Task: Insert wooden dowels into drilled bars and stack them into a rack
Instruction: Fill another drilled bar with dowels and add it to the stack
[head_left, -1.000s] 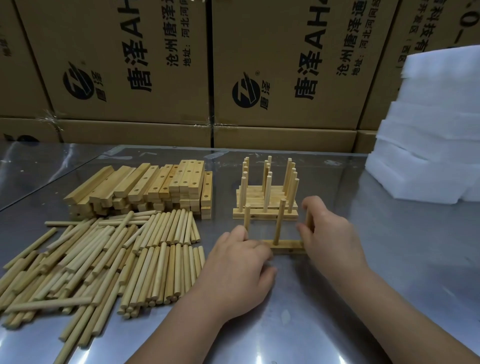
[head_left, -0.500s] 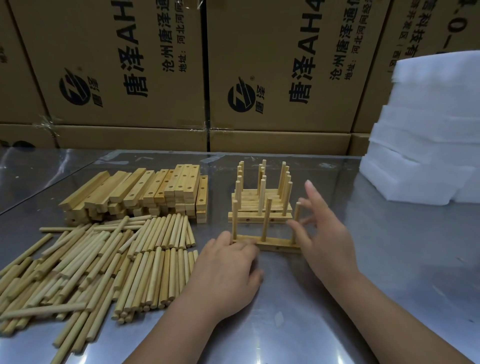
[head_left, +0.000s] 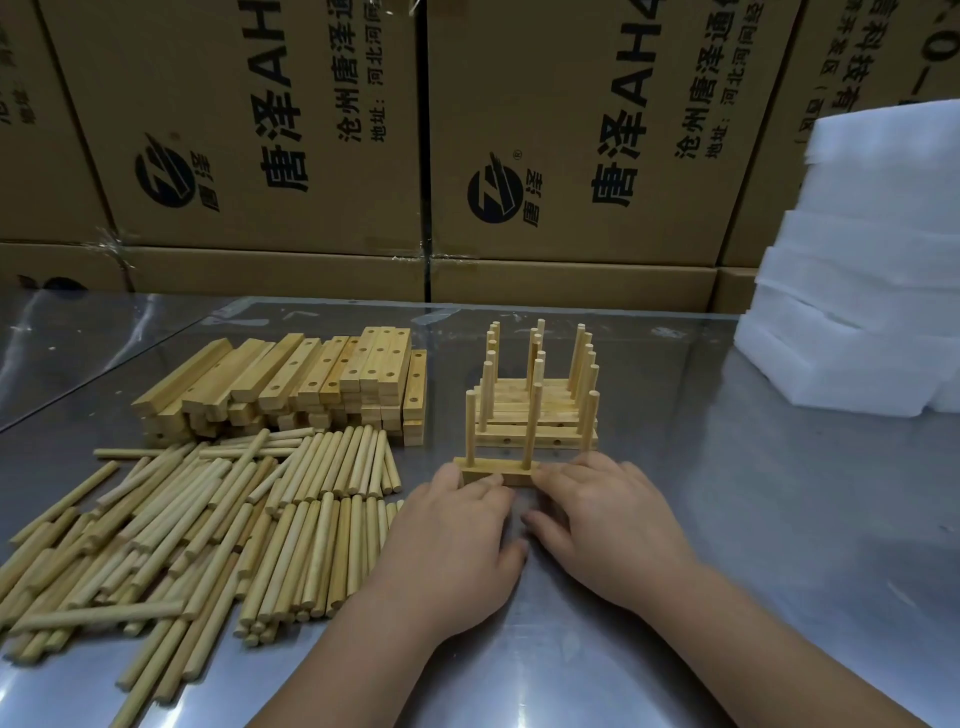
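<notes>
Just in front of the rack (head_left: 535, 421), flat on the steel worktop (head_left: 779, 519): one drilled bar (head_left: 501, 474), long axis running left to right across the view, parallel to the bars stacked behind it. Standing in its holes, three pegs (head_left: 531, 423), pointing straight up, the rightmost partly hidden at its foot. Over the bar's left end, the left hand (head_left: 457, 540), fingers (head_left: 449, 478) curled down onto the wood and gripping it, thumb lying back toward the wrist. Over the right end, the right hand (head_left: 605, 525), fingers (head_left: 582, 470) likewise bent round the bar and holding it, thumb tucked low near the worktop between the two hands. Behind, touching or nearly touching the held bar, the rack's layered bars with their own rows of upright pegs. To the left, a heap of spare bars (head_left: 311, 379), mostly lying with holes upward and long axes running away from the viewer. Nearer and further left, a spread of loose dowels (head_left: 234, 519) lying flat, most pointing away, a few crosswise. At the back, printed cardboard boxes (head_left: 260, 130); at the right, stacked white foam blocks (head_left: 857, 312).
</notes>
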